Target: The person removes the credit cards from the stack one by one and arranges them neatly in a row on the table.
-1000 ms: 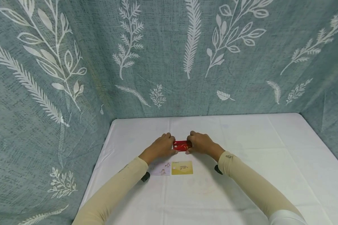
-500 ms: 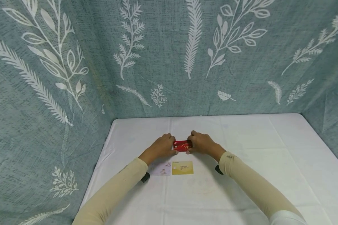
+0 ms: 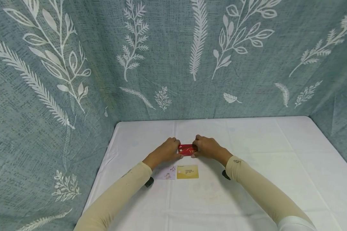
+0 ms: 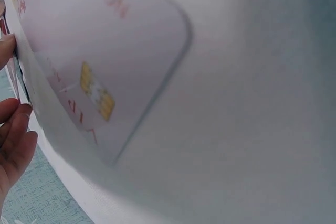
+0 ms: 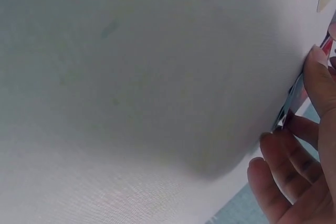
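A red card (image 3: 187,150) with "VIP" lettering lies between my two hands near the middle of the table. My left hand (image 3: 167,150) pinches its left end between thumb and fingers. At the right end my right hand (image 3: 209,148) grips it the same way, covering part of the lettering. Both wrist views show the card nearly edge-on; in the right wrist view, thin layered edges (image 5: 290,100) appear between thumb and fingers. Closer to me a pale purple card (image 3: 166,173) lies flat, its left part hidden by my left wrist. Beside it on the right is a yellow card (image 3: 188,172).
A white cloth (image 3: 248,192) covers the table. Its far edge meets a blue-green curtain (image 3: 173,57) with white leaf prints, which also hangs along the left and right sides. A small black device (image 3: 149,182) sits under my left wrist, and another (image 3: 226,175) under my right.
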The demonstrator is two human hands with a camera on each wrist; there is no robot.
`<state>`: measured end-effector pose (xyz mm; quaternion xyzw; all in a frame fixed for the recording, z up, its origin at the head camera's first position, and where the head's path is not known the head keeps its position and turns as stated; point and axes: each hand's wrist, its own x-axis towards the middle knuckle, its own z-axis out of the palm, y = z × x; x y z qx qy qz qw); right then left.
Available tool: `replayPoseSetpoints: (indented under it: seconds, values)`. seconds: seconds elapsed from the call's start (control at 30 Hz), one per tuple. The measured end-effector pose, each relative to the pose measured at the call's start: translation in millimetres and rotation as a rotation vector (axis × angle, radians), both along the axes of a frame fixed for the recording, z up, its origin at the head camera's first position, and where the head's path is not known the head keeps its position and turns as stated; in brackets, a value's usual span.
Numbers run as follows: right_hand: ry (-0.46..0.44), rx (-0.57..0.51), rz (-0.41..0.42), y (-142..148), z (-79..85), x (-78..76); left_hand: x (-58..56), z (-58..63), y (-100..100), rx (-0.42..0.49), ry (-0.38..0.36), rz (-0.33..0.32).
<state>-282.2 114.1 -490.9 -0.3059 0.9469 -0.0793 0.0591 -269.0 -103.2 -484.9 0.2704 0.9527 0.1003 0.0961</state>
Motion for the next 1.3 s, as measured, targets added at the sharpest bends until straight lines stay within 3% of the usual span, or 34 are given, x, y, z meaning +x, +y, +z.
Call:
replayPoseSetpoints:
  seconds: [1.3]
  values:
    - [0.113, 0.01, 0.082, 0.7, 2.5, 6.8, 5.3, 2.8, -5.5, 0.025, 0.105, -0.046]
